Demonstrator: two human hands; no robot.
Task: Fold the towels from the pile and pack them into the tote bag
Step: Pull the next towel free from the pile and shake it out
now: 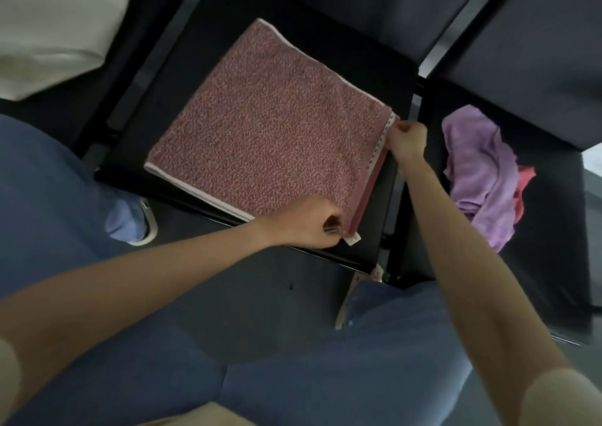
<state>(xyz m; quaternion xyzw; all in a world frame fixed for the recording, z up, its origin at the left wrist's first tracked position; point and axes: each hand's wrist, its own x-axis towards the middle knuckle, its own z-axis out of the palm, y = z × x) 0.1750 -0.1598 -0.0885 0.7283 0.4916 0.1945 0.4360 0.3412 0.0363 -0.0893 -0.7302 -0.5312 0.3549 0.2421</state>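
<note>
A pink speckled towel [264,126] lies spread flat, folded over, on the middle black chair seat [368,246]. My left hand [306,225] pinches its near right corner, beside a small white label. My right hand [407,140] pinches the far right corner at the towel's banded edge. A crumpled purple towel [479,174] sits on the right chair seat, with a bit of red cloth [524,178] showing from under it. A cream tote bag [52,25] rests at the upper left.
Three black chairs stand in a row, with seat backs across the top. My legs in blue jeans fill the lower frame, and a shoe [143,223] rests on the dark floor at the left. A metal chair leg [348,298] stands between my knees.
</note>
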